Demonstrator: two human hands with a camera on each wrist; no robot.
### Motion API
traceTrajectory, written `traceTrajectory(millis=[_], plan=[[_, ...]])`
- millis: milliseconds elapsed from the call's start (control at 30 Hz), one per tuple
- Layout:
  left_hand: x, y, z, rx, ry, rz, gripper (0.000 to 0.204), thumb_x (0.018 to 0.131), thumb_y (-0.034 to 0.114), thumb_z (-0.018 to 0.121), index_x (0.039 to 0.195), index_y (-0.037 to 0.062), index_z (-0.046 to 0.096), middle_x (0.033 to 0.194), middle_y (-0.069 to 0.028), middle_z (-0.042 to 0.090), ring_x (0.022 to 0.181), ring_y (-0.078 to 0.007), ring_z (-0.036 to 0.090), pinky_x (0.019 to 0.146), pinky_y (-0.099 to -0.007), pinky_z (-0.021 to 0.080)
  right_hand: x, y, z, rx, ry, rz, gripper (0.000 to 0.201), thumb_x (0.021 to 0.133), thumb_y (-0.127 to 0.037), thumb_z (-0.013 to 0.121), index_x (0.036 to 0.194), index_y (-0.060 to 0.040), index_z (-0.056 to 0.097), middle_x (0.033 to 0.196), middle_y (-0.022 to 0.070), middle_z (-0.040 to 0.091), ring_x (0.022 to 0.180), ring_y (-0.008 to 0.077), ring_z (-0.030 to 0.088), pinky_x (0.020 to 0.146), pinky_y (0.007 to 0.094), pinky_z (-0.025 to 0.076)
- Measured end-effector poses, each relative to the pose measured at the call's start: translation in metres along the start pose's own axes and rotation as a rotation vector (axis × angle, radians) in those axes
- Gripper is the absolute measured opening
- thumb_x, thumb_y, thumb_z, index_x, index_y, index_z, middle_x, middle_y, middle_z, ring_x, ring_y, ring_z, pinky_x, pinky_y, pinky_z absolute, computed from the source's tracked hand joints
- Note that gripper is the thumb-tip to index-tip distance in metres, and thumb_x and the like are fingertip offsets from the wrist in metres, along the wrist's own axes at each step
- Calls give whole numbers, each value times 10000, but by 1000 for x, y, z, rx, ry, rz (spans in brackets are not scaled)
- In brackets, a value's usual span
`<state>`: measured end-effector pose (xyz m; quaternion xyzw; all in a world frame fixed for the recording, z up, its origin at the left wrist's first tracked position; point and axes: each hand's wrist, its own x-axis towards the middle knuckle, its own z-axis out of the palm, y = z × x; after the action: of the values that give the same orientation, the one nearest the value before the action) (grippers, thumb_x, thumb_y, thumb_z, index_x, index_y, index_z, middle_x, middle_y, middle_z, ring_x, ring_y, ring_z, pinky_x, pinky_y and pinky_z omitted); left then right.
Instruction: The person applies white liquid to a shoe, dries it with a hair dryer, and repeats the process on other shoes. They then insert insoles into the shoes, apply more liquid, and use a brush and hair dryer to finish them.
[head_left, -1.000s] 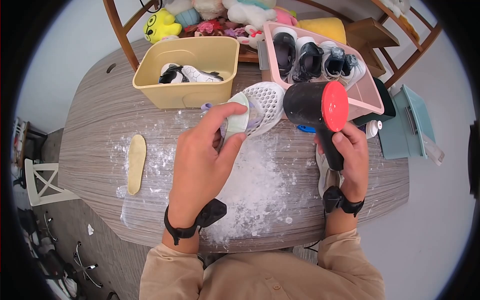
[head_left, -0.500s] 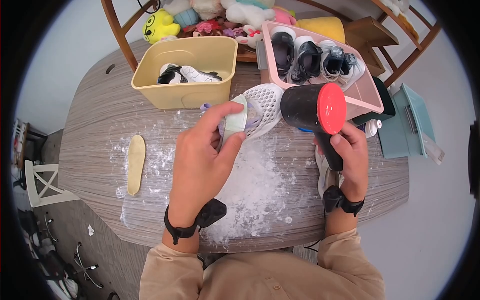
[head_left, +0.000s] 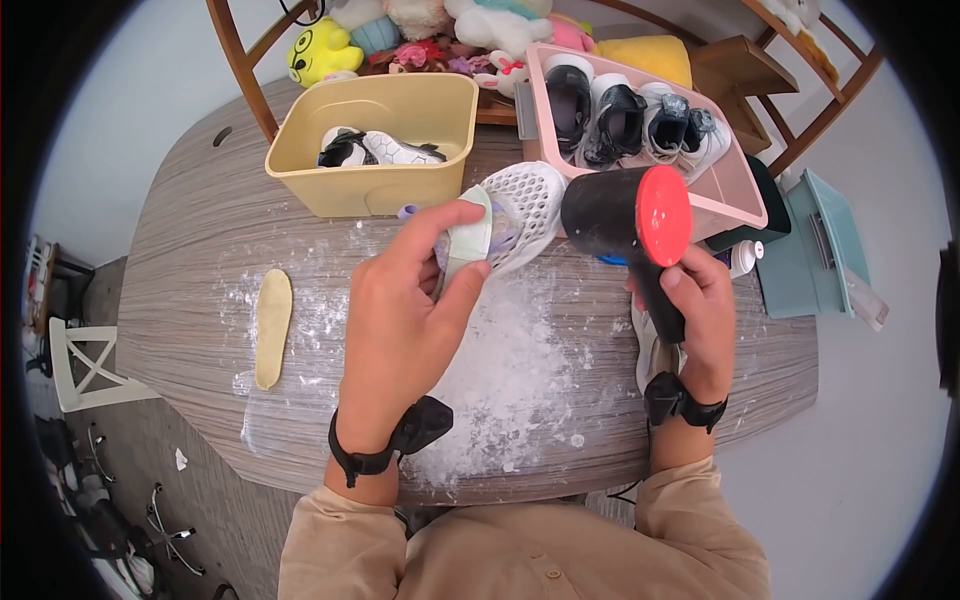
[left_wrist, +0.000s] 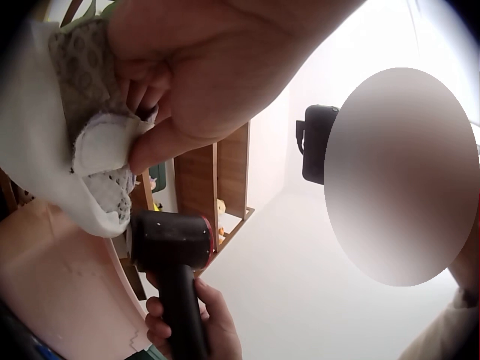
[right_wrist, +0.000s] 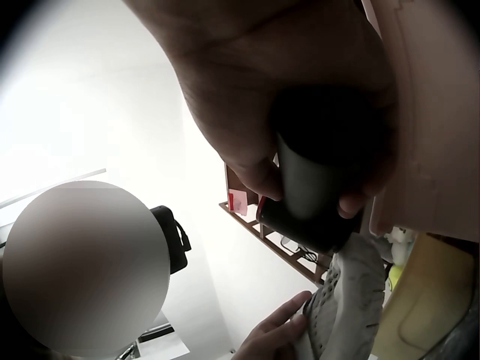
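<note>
My left hand (head_left: 395, 320) pinches the tongue and collar area of a white shoe (head_left: 535, 200) with thumb and fingers. This shoe has a honeycomb-holed upper, a pale green lining and lilac laces, and is held above the table with its toe toward the upper right. In my right hand (head_left: 710, 315), the fingers wrap round the handle of a black hair dryer (head_left: 605, 210) with a red rear cap. The dryer's barrel points left, its front end right beside the shoe's toe. The left wrist view shows the shoe (left_wrist: 30, 142) and the dryer (left_wrist: 172, 244) close together.
White powder (head_left: 510, 370) covers the table's middle. A cream insole (head_left: 272, 330) lies at left. Behind stand a yellow bin (head_left: 370, 195) and a pink bin (head_left: 740, 205), both with shoes inside. Another shoe (head_left: 643, 345) lies partly hidden under my right hand. A teal box (head_left: 815, 250) stands at right.
The hair dryer has shifted slightly left and turned a little. The shoe has moved only slightly; both hands keep their holds.
</note>
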<state>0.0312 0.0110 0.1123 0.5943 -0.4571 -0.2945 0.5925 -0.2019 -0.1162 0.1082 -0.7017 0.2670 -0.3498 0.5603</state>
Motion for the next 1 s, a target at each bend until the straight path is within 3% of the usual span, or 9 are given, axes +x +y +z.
traceTrajectory(millis=[333,433,833,1000], plan=[[0,-1,0,52,-2,-1,346,828,-80,600,1162,-4,549,1013,-93,638,931,-111,611,800,-234,493,0,-2,1,35,-6,44,366,861,-145,604,1159,67,573,933,75,645,760,95,583,650,230,480],[1,-3,0,83,2,5,347,827,-80,601,1162,-4,550,1005,-91,640,925,-110,612,794,-233,494,-1,0,0,32,-84,35,368,857,-136,607,1159,71,572,950,78,645,790,96,582,677,227,475],[1,-1,1,74,1,4,343,830,-71,606,1162,-4,551,998,-97,647,916,-111,617,784,-231,498,-2,-1,2,43,-15,36,384,858,-126,606,1173,87,555,958,78,638,799,92,563,697,229,468],[2,-2,1,92,3,8,344,829,-69,608,1162,-4,550,995,-97,648,914,-114,618,785,-234,500,-2,2,2,11,-76,-1,386,857,-122,607,1178,85,555,952,73,638,787,89,561,688,226,468]])
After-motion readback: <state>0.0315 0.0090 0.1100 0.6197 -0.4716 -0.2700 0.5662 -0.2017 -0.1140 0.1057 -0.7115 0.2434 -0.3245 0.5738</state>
